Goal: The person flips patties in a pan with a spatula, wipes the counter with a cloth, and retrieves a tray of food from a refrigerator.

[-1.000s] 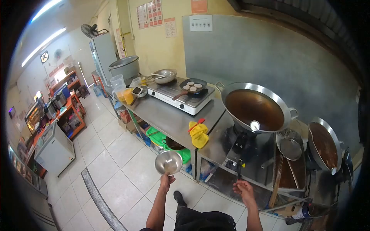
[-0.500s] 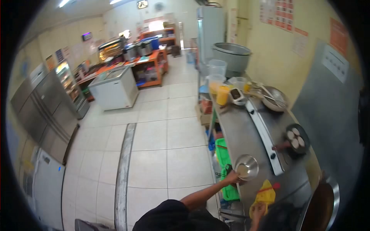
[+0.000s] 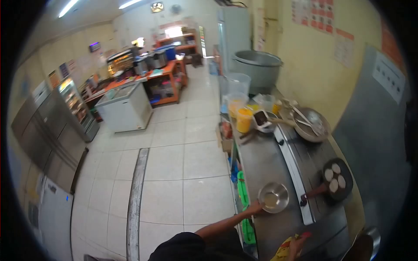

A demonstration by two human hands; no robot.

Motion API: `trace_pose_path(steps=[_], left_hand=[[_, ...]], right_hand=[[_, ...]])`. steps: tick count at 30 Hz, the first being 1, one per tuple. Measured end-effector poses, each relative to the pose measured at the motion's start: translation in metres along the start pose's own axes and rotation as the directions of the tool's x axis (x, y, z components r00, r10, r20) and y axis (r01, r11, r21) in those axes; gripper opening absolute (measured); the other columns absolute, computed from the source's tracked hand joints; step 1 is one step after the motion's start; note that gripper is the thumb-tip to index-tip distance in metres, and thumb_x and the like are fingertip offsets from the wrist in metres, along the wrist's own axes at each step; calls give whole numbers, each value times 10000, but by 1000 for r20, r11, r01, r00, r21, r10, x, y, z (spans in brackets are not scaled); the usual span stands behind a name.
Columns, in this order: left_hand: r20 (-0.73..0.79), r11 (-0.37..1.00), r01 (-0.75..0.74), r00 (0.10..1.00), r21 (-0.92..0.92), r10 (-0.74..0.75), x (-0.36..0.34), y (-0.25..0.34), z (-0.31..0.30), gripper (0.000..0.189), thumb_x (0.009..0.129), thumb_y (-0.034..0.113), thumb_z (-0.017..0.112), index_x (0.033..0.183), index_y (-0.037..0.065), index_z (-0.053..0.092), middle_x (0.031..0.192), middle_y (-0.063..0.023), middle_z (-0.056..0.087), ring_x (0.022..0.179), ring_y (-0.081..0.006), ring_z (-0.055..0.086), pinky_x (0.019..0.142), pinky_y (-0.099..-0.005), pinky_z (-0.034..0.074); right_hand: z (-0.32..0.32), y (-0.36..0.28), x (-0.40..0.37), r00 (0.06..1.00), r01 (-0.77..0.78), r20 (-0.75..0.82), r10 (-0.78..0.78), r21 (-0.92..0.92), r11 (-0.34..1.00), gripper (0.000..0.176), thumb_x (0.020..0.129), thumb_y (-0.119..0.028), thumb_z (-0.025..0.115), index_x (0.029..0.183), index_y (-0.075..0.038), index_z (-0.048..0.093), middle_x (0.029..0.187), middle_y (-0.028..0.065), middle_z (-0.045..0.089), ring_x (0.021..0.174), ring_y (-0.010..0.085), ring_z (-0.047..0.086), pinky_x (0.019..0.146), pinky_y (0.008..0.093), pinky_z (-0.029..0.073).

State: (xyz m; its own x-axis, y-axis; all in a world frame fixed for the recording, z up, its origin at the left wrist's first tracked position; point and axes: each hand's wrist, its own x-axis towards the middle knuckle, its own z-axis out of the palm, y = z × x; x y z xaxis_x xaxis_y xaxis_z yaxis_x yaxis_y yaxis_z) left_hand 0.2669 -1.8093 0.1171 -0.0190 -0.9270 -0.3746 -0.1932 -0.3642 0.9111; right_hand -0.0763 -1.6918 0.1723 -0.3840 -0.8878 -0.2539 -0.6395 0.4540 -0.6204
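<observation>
My left hand [image 3: 255,208] is closed on the near left rim of a steel bowl [image 3: 278,194], which has a little pale stuff at its bottom. At the counter's near end my right hand [image 3: 296,245] grips a yellow packet [image 3: 285,250] with red on it. A small red item [image 3: 306,234] shows just beyond the fingers. Right of the bowl, a dark pan [image 3: 345,182] with several pale round pieces sits on the stove [image 3: 296,180], its handle pointing left.
Farther along the steel counter [image 3: 257,161] are a wide pan [image 3: 312,135] with utensils, a yellow-filled container [image 3: 244,124], clear tubs and a large grey pot [image 3: 257,78]. A dark round pan [image 3: 368,245] stands near right. A white freezer [image 3: 126,108] is across the floor.
The view has shifted, and the counter items sit differently in the frame. My right hand and the yellow packet are now lower in view. My left hand remains at the bowl.
</observation>
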Motion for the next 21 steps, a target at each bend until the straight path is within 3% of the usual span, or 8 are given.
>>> trace_pose_path(steps=[2, 4, 6, 10, 12, 17, 19, 21], left_hand=[[-1, 982, -22, 1000, 188, 23, 23, -16, -9, 627, 927, 447, 544, 1294, -51, 444, 1134, -226, 578, 900, -297, 642, 784, -423, 551], [-68, 993, -55, 996, 105, 62, 36, -9, -25, 662, 924, 502, 550, 1242, -75, 482, 1060, -224, 603, 895, -276, 631, 784, -405, 524], [-111, 996, -81, 991, -38, 76, 46, 3, -47, 709, 920, 556, 556, 1189, -99, 519, 986, -223, 628, 890, -254, 619, 785, -388, 498], [-310, 957, -278, 905, 83, 290, 27, 106, -82, 449, 1005, 365, 507, 1197, -27, 406, 846, -73, 563, 840, -184, 544, 808, -296, 431], [-170, 908, -420, 894, 4, 414, 35, 145, -71, 378, 1017, 325, 489, 1177, -14, 437, 892, -48, 498, 856, -158, 491, 815, -287, 412], [467, 891, -444, 770, -98, 435, 68, 210, 14, 442, 1011, 389, 494, 1255, 21, 482, 1154, -92, 541, 1030, -178, 536, 923, -329, 424], [659, 977, 4, 739, -214, 142, 77, 214, 63, 486, 995, 423, 513, 1300, 46, 486, 1194, -119, 572, 1099, -225, 554, 965, -382, 429], [850, 858, 476, 518, -190, -99, 88, 228, 94, 491, 986, 435, 522, 1296, 56, 483, 1074, -98, 624, 931, -200, 591, 829, -353, 483]], right_hand=[[4, -21, -5, 971, -170, -123, 205, 246, 954, 551, 780, -39, 670, 1271, 23, 429, 1174, 181, 556, 1118, 328, 559, 961, 383, 435], [25, 14, 7, 958, 84, -283, 51, 445, 891, 466, 796, -54, 684, 1206, 16, 473, 1123, 165, 581, 1070, 296, 581, 934, 389, 444], [26, 11, 3, 939, 84, -326, 106, 518, 851, 435, 790, -19, 682, 1174, -17, 478, 1026, 101, 571, 974, 227, 579, 861, 341, 470], [32, -21, -19, 858, 10, -311, 410, 806, 592, 268, 904, -6, 599, 1144, -59, 494, 944, 61, 550, 728, 111, 555, 609, 268, 467], [14, -48, -29, 785, -139, -326, 527, 737, 662, 223, 936, -27, 577, 1141, -46, 493, 920, 53, 543, 681, 92, 542, 568, 240, 451], [-24, -120, -34, 780, 60, -470, 413, 712, 699, 297, 915, 34, 536, 1196, -59, 509, 1019, 61, 579, 699, 123, 554, 590, 250, 464], [-65, -175, -26, 847, 34, -428, 316, 636, 771, 356, 899, 43, 529, 1243, -38, 484, 1140, 67, 588, 778, 164, 584, 638, 278, 498], [-86, -196, 1, 872, 148, -488, 42, 345, 927, 390, 881, 51, 512, 1260, -40, 503, 1180, 128, 604, 881, 276, 629, 717, 360, 527]])
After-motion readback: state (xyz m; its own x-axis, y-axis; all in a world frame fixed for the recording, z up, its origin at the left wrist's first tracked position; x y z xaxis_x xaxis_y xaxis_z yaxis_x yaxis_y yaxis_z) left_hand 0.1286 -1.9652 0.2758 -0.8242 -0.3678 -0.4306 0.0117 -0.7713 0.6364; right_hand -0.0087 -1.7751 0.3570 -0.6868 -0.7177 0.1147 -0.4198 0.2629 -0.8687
